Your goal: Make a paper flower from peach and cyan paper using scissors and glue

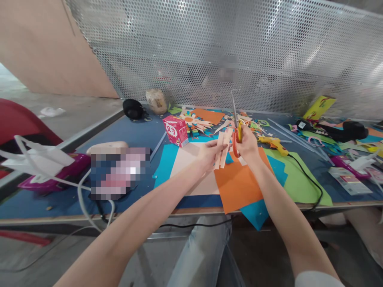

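Observation:
Pale peach paper strips are pinched upright between the fingers of my left hand. My right hand grips a pair of scissors with orange and yellow handles, the blades pointing up and away from me. The scissors are close beside the strips; whether they touch I cannot tell. Beneath my hands lie an orange sheet, a pale peach sheet and blue sheets. Beyond them sits a paper flower with peach petals and an orange middle, among scraps.
A pink box stands left of the flower. On the right, a yellow glue gun with a black cord lies over a green sheet. Clear sticks lie beyond. A perforated metal screen closes off the table's back.

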`<state>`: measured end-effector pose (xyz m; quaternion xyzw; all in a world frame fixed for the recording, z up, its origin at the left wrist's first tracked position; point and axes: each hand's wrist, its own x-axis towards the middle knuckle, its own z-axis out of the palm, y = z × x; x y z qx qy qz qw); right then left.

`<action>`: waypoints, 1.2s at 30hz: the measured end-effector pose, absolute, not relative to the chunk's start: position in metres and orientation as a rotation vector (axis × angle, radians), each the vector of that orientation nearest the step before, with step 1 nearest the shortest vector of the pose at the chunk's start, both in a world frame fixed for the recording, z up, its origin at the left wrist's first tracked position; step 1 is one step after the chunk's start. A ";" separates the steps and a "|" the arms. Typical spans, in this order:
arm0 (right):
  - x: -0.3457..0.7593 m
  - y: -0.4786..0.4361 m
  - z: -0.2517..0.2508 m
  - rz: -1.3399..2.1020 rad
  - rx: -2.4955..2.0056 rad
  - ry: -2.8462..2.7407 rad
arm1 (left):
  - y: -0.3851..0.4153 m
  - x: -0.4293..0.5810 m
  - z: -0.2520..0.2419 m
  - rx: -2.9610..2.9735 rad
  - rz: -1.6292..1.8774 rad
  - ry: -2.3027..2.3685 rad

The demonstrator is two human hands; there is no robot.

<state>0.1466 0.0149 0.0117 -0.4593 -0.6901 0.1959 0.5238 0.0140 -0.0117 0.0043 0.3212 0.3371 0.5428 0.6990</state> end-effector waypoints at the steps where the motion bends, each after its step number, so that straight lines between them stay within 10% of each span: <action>1: 0.146 0.014 0.013 0.444 -1.105 -1.641 | -0.011 0.014 0.004 0.723 1.220 0.762; 36: 0.153 0.018 0.010 0.623 -1.069 -1.393 | -0.001 0.011 -0.006 0.815 1.330 0.736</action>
